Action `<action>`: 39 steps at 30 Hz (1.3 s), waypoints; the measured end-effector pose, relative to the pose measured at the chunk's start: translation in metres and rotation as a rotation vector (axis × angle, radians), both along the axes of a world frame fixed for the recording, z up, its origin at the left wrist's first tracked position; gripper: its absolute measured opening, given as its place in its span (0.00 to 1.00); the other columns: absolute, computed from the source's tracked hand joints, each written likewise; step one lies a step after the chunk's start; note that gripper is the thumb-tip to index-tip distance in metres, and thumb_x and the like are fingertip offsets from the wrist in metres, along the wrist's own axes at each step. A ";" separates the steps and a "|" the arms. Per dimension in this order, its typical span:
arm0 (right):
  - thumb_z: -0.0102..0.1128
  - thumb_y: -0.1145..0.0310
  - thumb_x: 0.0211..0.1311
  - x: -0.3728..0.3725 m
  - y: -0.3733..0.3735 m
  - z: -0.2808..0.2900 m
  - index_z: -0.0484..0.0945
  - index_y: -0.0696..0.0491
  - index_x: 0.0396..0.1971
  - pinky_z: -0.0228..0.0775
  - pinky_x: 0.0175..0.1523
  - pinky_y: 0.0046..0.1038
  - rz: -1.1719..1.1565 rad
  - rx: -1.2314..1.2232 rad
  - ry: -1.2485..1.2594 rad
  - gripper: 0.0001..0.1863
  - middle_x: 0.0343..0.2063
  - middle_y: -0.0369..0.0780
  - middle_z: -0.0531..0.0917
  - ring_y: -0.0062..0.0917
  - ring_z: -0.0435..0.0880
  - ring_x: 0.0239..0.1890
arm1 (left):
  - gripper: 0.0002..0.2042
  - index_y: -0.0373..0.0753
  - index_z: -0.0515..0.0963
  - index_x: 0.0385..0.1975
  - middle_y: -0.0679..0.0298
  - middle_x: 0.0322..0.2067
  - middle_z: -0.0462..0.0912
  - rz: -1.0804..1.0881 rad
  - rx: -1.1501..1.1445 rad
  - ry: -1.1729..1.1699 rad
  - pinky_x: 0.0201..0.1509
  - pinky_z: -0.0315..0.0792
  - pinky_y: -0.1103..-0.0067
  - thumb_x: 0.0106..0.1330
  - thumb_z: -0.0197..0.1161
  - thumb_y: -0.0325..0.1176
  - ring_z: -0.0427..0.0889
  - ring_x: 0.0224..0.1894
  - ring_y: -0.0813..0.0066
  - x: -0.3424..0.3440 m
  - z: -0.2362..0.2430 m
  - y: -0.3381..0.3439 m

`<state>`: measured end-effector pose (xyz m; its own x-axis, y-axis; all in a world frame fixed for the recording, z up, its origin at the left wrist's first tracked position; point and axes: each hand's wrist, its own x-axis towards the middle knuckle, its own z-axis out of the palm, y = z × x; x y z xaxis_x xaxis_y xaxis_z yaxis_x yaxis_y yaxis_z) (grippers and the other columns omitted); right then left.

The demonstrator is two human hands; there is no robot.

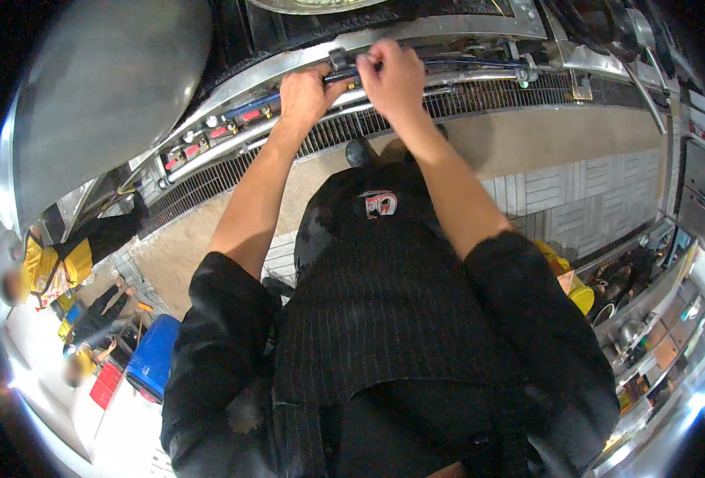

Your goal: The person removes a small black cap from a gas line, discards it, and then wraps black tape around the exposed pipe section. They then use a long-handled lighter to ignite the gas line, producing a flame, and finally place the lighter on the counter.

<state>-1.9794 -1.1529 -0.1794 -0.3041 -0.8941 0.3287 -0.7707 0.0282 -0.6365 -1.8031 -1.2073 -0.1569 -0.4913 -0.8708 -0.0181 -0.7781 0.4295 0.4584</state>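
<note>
Hose (343, 76) is located at the stove front, on the near side of the steel edge (480, 30), with the steel pipe (223, 147) run alongside, closer to the body. A short dark length is exposed between the hands.

Left hand (304, 94): hose appears to be held, thumb on the near side, fingers curled over the far side, gap narrow. Right hand (394, 80): fingers are bent inward, close to the thumb, just beside the left; whether anything is gripped cannot be told, contact is hidden.

Progress, judged: work is in hand, not finished, since both hands are kept busy at one spot. Hose is seen routed along the edge on both sides of the hands, no loose end visible. Whether a joint is being made, freed or only checked cannot be told. Left over: whatever is being handled at that spot, then release by both hands.

Red-handled valves (253, 115) are left untouched, off to the left. Pan (312, 6) is set on the stove beyond, food in it.
</note>
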 end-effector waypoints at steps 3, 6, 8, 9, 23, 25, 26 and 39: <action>0.67 0.44 0.54 0.006 -0.076 -0.005 0.84 0.54 0.39 0.76 0.48 0.42 0.213 0.681 0.064 0.26 0.32 0.42 0.89 0.36 0.87 0.36 | 0.21 0.40 0.85 0.29 0.56 0.23 0.85 0.012 -0.098 0.034 0.38 0.78 0.63 0.59 0.73 0.55 0.86 0.29 0.53 0.001 -0.004 0.004; 0.68 0.39 0.48 0.007 -0.116 -0.019 0.87 0.56 0.36 0.77 0.44 0.38 0.426 0.819 -0.058 0.32 0.24 0.42 0.88 0.34 0.87 0.32 | 0.21 0.41 0.84 0.28 0.58 0.24 0.86 0.056 -0.026 -0.006 0.43 0.75 0.61 0.59 0.72 0.56 0.86 0.31 0.55 0.001 -0.008 0.011; 0.68 0.38 0.47 0.007 -0.126 -0.026 0.88 0.56 0.30 0.78 0.40 0.36 0.420 0.975 -0.138 0.32 0.20 0.43 0.86 0.33 0.86 0.28 | 0.20 0.42 0.84 0.29 0.58 0.24 0.86 0.053 -0.014 -0.039 0.45 0.74 0.59 0.59 0.72 0.55 0.86 0.31 0.55 0.001 -0.012 0.015; 0.72 0.40 0.45 0.010 -0.124 -0.027 0.87 0.57 0.24 0.76 0.35 0.37 0.401 0.913 -0.197 0.29 0.20 0.43 0.86 0.32 0.84 0.25 | 0.19 0.41 0.84 0.30 0.59 0.25 0.87 0.042 -0.012 -0.033 0.46 0.72 0.58 0.60 0.71 0.54 0.87 0.32 0.55 0.001 -0.013 0.017; 0.71 0.78 0.54 0.034 0.058 0.016 0.69 0.55 0.39 0.72 0.39 0.22 0.021 0.193 -0.849 0.18 0.34 0.35 0.79 0.17 0.77 0.34 | 0.22 0.37 0.84 0.47 0.43 0.37 0.86 0.026 0.466 0.193 0.54 0.76 0.62 0.63 0.59 0.48 0.86 0.44 0.54 0.010 -0.024 -0.034; 0.65 0.82 0.56 0.046 0.075 -0.014 0.68 0.54 0.41 0.69 0.37 0.21 0.059 0.164 -0.810 0.17 0.33 0.33 0.76 0.16 0.75 0.33 | 0.26 0.37 0.85 0.47 0.42 0.38 0.86 -0.001 0.527 0.086 0.54 0.76 0.62 0.61 0.62 0.54 0.86 0.44 0.53 0.008 -0.016 -0.036; 0.63 0.83 0.55 0.048 0.076 -0.031 0.69 0.54 0.41 0.68 0.37 0.21 0.041 0.286 -0.838 0.16 0.33 0.33 0.75 0.16 0.74 0.32 | 0.28 0.37 0.85 0.47 0.41 0.39 0.86 -0.007 0.560 0.026 0.54 0.76 0.62 0.60 0.64 0.57 0.86 0.45 0.52 0.008 -0.012 -0.034; 0.72 0.42 0.42 0.002 -0.085 0.012 0.88 0.56 0.37 0.80 0.49 0.42 0.364 0.792 -0.098 0.32 0.38 0.53 0.89 0.43 0.90 0.42 | 0.28 0.37 0.86 0.33 0.49 0.21 0.84 0.031 -0.106 0.021 0.39 0.79 0.59 0.57 0.71 0.63 0.85 0.29 0.45 -0.001 -0.008 0.013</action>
